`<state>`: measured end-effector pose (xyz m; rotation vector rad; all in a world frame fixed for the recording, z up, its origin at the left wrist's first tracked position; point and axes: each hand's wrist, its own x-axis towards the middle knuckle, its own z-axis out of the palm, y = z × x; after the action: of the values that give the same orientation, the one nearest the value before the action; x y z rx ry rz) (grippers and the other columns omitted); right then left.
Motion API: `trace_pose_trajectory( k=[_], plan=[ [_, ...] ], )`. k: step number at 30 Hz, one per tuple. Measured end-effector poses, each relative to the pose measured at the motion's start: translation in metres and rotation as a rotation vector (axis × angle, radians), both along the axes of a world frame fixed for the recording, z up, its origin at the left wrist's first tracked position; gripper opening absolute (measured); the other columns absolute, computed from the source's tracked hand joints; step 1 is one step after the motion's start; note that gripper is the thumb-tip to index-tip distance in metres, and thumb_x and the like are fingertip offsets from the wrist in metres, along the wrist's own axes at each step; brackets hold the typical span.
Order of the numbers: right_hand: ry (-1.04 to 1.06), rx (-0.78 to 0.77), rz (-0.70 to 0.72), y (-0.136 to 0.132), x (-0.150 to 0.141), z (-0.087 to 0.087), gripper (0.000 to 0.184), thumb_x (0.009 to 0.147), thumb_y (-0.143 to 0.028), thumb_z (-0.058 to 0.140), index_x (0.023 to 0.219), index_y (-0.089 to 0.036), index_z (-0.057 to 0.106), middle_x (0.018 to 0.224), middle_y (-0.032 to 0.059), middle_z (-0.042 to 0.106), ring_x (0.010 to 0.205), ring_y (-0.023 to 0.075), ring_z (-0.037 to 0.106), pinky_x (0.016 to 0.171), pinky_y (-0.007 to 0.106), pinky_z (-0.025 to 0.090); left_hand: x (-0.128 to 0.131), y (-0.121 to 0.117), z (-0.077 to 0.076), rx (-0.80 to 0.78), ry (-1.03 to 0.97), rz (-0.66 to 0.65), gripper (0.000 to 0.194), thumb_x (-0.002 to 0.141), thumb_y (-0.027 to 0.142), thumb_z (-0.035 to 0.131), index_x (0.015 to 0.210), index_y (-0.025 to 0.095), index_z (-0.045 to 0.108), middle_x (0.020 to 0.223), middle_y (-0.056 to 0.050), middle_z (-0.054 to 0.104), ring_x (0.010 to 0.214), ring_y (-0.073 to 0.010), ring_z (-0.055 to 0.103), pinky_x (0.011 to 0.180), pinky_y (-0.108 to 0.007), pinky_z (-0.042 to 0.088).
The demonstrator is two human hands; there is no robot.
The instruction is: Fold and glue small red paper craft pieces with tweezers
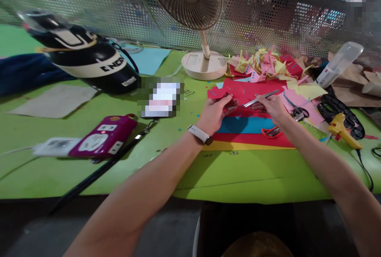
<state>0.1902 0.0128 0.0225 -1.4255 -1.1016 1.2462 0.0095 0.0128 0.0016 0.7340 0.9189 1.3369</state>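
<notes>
My left hand [216,111], with a white watch on its wrist, is closed on a piece of red paper [250,90] lying on the green table. My right hand [272,106] grips a thin silver knife-like tool [263,97], its tip pointing left toward the left hand's fingers. Beneath both hands lies a stack of coloured sheets, blue [247,125], red and yellow. A pair of red-handled scissors [270,132] rests on the stack under my right wrist.
A desk fan [202,64] stands behind the papers. Paper scraps [264,64] pile up at the back right. A yellow glue gun [345,130] and black scissors [299,112] lie on the right; a power strip [98,140] and a black helmet [86,58] on the left.
</notes>
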Motion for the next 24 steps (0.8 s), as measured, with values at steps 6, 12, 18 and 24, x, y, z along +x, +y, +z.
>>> trace_pose_trajectory(
  k=[6, 12, 18, 24],
  plan=[
    [-0.079, 0.153, 0.079, -0.004, 0.0, -0.007, 0.026, 0.088, -0.027, 0.062, 0.065, -0.016, 0.068, 0.067, 0.007, 0.075, 0.059, 0.0177, 0.073, 0.056, 0.024, 0.058, 0.003, -0.003, 0.001, -0.03, 0.032, -0.01, 0.014, 0.067, 0.024, 0.078, 0.073, 0.016, 0.069, 0.068, -0.001, 0.069, 0.067, -0.015, 0.066, 0.074, -0.032, 0.056],
    [-0.456, 0.41, 0.136, -0.018, -0.005, -0.005, 0.022, 0.088, -0.033, 0.061, 0.076, -0.018, 0.071, 0.077, 0.0061, 0.076, 0.072, 0.0214, 0.074, 0.066, 0.029, 0.057, 0.003, -0.004, 0.002, -0.05, 0.074, -0.034, 0.013, 0.067, 0.023, 0.079, 0.07, 0.015, 0.069, 0.065, -0.002, 0.069, 0.061, -0.0128, 0.065, 0.064, -0.026, 0.055],
    [-0.561, 0.5, 0.106, -0.023, -0.004, 0.001, 0.022, 0.089, -0.037, 0.06, 0.082, -0.02, 0.072, 0.086, 0.0066, 0.076, 0.08, 0.0222, 0.074, 0.069, 0.029, 0.057, 0.001, -0.005, 0.001, -0.037, 0.056, -0.051, 0.015, 0.067, 0.024, 0.08, 0.07, 0.015, 0.068, 0.067, -0.002, 0.069, 0.065, -0.0133, 0.065, 0.071, -0.028, 0.056],
    [-0.613, 0.436, 0.081, -0.018, 0.003, 0.001, 0.024, 0.088, -0.041, 0.062, 0.082, -0.02, 0.071, 0.083, 0.0079, 0.076, 0.082, 0.024, 0.074, 0.071, 0.03, 0.057, 0.002, -0.004, 0.001, -0.041, 0.054, -0.044, 0.013, 0.068, 0.023, 0.078, 0.068, 0.015, 0.068, 0.067, -0.002, 0.068, 0.064, -0.0132, 0.064, 0.073, -0.03, 0.055]
  ],
)
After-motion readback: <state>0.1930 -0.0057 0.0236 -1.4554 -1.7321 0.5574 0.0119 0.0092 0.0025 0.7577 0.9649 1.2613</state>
